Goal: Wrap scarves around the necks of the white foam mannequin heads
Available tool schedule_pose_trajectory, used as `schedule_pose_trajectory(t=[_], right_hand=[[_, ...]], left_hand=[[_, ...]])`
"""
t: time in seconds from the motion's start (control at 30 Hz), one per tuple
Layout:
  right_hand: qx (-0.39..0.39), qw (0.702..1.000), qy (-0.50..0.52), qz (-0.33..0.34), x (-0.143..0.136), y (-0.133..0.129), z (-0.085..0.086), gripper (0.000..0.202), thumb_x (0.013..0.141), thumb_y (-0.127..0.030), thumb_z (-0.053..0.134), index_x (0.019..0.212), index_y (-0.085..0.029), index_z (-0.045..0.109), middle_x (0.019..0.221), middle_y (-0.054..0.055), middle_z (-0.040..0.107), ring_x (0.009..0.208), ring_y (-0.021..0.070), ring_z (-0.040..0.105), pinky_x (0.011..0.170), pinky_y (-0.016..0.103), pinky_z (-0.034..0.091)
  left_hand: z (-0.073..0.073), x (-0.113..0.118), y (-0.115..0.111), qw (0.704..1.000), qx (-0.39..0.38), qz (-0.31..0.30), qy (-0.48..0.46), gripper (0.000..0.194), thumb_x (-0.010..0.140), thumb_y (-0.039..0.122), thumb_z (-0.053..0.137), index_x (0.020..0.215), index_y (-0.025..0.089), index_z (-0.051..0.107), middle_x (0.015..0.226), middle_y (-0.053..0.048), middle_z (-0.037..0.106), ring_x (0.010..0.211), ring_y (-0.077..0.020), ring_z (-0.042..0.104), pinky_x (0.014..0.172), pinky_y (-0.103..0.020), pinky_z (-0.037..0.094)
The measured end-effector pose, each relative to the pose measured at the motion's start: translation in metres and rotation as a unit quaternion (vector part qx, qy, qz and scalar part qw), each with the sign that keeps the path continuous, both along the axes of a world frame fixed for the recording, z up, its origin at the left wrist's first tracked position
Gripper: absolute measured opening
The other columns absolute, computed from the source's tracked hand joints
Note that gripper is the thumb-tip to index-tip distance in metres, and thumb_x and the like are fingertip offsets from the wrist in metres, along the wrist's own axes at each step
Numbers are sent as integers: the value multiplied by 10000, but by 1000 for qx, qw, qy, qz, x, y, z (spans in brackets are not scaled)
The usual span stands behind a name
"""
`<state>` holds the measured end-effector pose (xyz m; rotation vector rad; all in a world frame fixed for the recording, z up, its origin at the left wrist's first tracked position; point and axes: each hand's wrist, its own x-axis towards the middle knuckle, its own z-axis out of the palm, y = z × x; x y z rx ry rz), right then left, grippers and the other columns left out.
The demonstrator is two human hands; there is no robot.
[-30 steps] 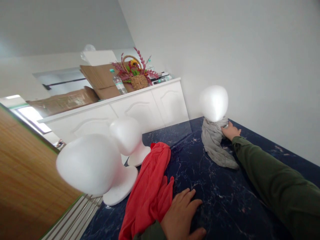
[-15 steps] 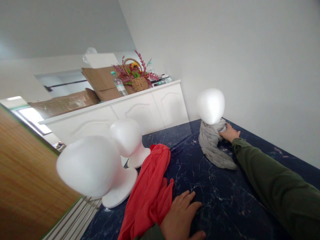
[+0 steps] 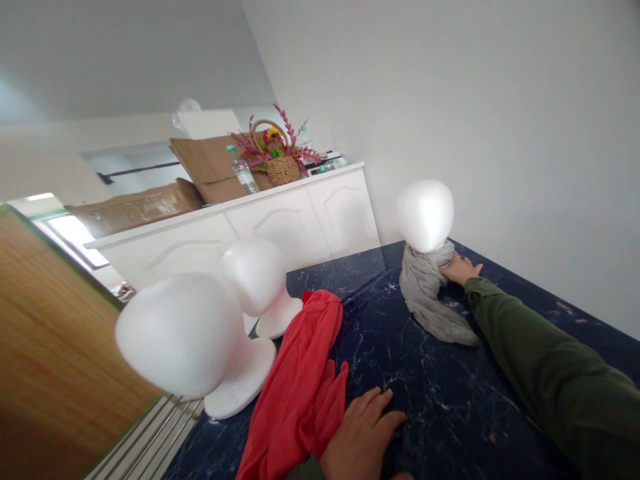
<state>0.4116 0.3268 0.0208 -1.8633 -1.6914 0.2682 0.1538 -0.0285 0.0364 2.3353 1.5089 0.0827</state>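
Observation:
Far back on the right of the dark marbled table (image 3: 430, 387) stands a white foam mannequin head (image 3: 426, 215). A grey scarf (image 3: 425, 293) is wound about its neck, one end trailing forward on the tabletop. My right hand (image 3: 461, 269), arm stretched out, grips the scarf at the right side of the neck; some fingertips are hidden. Flat on the table near the front edge lies my left hand (image 3: 364, 427), fingers open and holding nothing. Close beside it on the left, a red scarf (image 3: 300, 387) is spread lengthwise in loose folds.
Two more foam heads, a nearer one (image 3: 180, 333) and a farther one (image 3: 255, 277), stand left of the red scarf. Behind them runs a white cabinet (image 3: 280, 223) with cardboard (image 3: 210, 163), a bottle (image 3: 244, 172) and a flower basket (image 3: 283, 171). A metal rack (image 3: 150, 433) adjoins the table's left.
At the neck, the white patch beside my right fingers is now covered by grey scarf. My left hand stays flat on the table. The whole view has shifted slightly.

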Motion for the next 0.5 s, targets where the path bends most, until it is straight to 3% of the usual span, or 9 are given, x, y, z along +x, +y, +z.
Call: schedule_pose_trajectory(t=[0.27, 0.43, 0.5], right_hand=[[28, 999, 17, 25, 2, 0, 4, 817, 570, -489, 628, 1256, -171, 317, 1105, 175, 524, 1051, 355, 459, 891, 529, 276], [67, 986, 143, 58, -3, 2, 2, 850, 541, -355, 684, 1276, -154, 307, 1194, 159, 453, 1136, 284, 389, 918, 375, 332], [86, 972, 215, 50, -10, 1, 1, 870, 508, -329, 706, 1269, -149, 325, 1218, 151, 427, 1162, 272, 350, 943, 362, 314]], left_hand=[[-2, -1, 0, 1000, 24, -14, 1, 631, 687, 596, 473, 1238, 312, 357, 1376, -28, 293, 1254, -267, 234, 1019, -440, 235], [-2, 2, 2, 1000, 13, 7, 25, 410, 814, 425, 390, 1208, 314, 395, 1354, -24, 334, 1246, -248, 261, 1002, -448, 259], [-2, 2, 2, 1000, 15, 7, 19, 452, 783, 468, 426, 1207, 315, 395, 1357, -23, 331, 1247, -252, 255, 1006, -442, 253]])
